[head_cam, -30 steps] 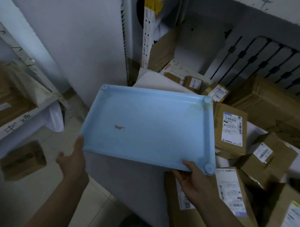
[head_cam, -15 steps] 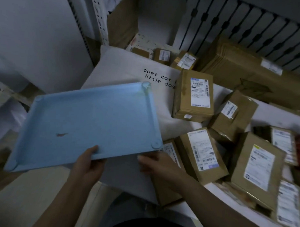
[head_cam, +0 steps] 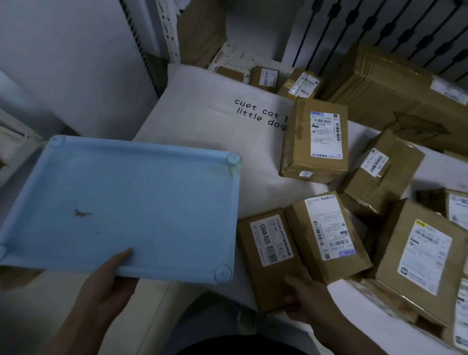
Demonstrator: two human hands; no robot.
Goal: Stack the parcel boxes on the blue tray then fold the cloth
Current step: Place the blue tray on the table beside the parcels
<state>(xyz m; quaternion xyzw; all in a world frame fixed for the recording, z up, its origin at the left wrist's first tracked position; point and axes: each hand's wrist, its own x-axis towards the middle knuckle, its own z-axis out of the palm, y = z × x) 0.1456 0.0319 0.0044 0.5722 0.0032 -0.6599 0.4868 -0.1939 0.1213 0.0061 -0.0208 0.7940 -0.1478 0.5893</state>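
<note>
My left hand [head_cam: 109,284] grips the near rim of the blue tray [head_cam: 136,205], thumb lying on top of its inner surface and the other fingers hidden underneath. The tray is held up in the air, roughly level, out to the left of the counter [head_cam: 360,322], with one far corner over the edge of the cloth [head_cam: 210,128]. It is bare inside apart from a small brown mark.

My right hand [head_cam: 306,303] wraps around the near end of a parcel box [head_cam: 271,254] with a label reading 12V4A-5525, fingers curled round its right side. That box lies flat at the counter's near edge, touching a second box [head_cam: 329,233] just to its right, which is tilted against it.

The cloth is white, spread flat on the counter, printed with "cuet cat" and "little dog". A taller box [head_cam: 315,140] sits on its right part, covering the end of the print. More boxes lie to the right: one tilted [head_cam: 381,172], one large with a white label [head_cam: 421,258], and others blurred at the frame edge. Smaller boxes [head_cam: 265,77] sit beyond the cloth, beside flattened cardboard [head_cam: 405,98].
</note>
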